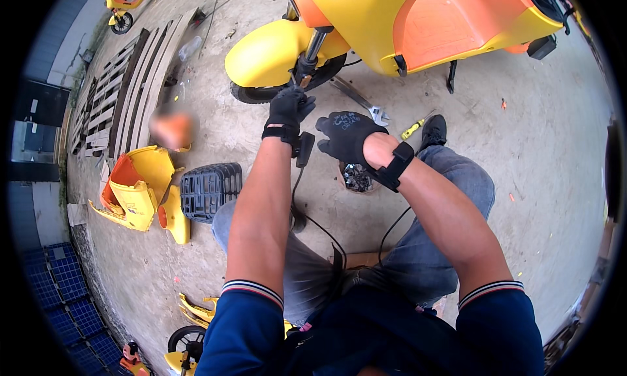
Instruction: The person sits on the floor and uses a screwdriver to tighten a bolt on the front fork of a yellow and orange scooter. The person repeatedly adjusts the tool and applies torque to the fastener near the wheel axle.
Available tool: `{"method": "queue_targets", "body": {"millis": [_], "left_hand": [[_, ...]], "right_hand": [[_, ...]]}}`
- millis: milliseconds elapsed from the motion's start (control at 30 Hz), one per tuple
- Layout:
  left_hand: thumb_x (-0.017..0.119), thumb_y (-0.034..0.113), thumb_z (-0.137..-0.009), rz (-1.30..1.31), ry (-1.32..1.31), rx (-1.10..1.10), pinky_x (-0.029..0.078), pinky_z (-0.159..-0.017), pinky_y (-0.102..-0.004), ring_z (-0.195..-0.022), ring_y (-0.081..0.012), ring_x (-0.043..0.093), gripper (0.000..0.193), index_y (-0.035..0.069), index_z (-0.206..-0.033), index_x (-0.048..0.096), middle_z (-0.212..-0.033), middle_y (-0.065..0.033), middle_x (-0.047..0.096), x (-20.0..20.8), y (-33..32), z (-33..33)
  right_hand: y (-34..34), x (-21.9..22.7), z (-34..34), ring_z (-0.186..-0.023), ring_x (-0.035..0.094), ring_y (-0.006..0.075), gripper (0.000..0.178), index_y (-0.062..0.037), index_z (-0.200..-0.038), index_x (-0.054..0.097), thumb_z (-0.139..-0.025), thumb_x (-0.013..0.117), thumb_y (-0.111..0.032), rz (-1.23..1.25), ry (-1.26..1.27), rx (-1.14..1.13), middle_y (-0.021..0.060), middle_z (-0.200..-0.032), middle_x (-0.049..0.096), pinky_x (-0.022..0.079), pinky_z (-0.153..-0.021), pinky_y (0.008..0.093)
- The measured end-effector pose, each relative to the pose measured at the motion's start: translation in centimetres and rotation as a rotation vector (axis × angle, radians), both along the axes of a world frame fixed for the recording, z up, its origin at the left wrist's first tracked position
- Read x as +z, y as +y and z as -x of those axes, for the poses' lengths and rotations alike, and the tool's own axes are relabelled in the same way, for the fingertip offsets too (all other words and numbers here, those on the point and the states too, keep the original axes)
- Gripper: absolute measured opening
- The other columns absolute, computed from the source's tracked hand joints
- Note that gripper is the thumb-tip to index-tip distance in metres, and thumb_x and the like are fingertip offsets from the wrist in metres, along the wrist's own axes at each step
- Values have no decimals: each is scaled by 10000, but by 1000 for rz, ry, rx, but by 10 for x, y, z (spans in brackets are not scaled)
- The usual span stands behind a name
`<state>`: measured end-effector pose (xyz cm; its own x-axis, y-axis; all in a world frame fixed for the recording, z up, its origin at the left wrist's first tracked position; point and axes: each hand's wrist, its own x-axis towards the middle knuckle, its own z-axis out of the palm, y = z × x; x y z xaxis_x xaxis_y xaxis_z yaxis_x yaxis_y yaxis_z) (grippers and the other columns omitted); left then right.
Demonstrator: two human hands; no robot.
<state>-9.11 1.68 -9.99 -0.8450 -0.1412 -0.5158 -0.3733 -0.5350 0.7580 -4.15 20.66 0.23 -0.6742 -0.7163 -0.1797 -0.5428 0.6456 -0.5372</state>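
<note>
My left hand (288, 109), in a black glove, is raised beside the front fork (313, 52) of a yellow and orange scooter (366, 16). Its fingers are curled, and a thin dark piece shows above them, too small to name. Above a small container of dark metal parts (357, 179) hovers my right hand (349, 135), also gloved, back upward, with thumb and fingers apart and nothing visible in them. Just past it on the floor lies a large adjustable wrench (377, 114). A screwdriver with a yellow handle (411, 129) rests near my shoe.
Yellow body panels (140, 186) and a black plastic crate (210, 192) stand on the concrete at the left. Behind them are wooden pallets (124, 88). Cables (320, 226) run from my wrist bands past my legs. Another scooter's wheel (186, 340) shows at lower left.
</note>
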Motion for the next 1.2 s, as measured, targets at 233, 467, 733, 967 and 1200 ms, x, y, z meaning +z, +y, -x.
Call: {"method": "queue_targets", "body": {"millis": [233,467,733,967,1200], "left_hand": [[539,128,-896,-140,13,10,550,-773,-387,-915,-291,614,160,35,-1026,550,-908,-117,567,9,8,3],[559,73,-866,29,93,-22,559,-755,-351,-845,-243,606,126,29,-983,546,-910,-107,570,-4,0,4],[521,78,-886,-32,-31,39,552,-802,-403,-935,-297,625,80,27,-947,533,-918,-118,581,7,6,4],[545,114,-894,146,159,-32,553,-772,-393,-877,-270,625,127,23,-982,543,-910,-118,589,-7,2,6],[548,64,-885,-16,9,29,552,-728,-344,-807,-232,616,90,32,-968,560,-897,-91,592,6,9,6]], "right_hand": [[1,-2,-1,-978,598,334,302,-35,-1034,604,-814,569,-239,30,20,-3,186,-1015,632,477,-836,419],[-1,0,-1,-984,597,331,300,-45,-1034,599,-817,564,-249,11,4,-2,182,-1016,631,478,-840,419],[-1,1,-1,-1004,590,327,301,-55,-1038,600,-819,565,-258,-15,-1,-8,173,-1044,625,474,-851,419],[-1,1,-1,-1004,588,328,303,-55,-1040,600,-818,566,-258,-7,3,-3,174,-1043,625,473,-855,415],[2,2,-1,-1001,589,328,307,-45,-1039,598,-818,564,-256,-12,-3,-9,180,-1036,626,473,-853,415]]}}
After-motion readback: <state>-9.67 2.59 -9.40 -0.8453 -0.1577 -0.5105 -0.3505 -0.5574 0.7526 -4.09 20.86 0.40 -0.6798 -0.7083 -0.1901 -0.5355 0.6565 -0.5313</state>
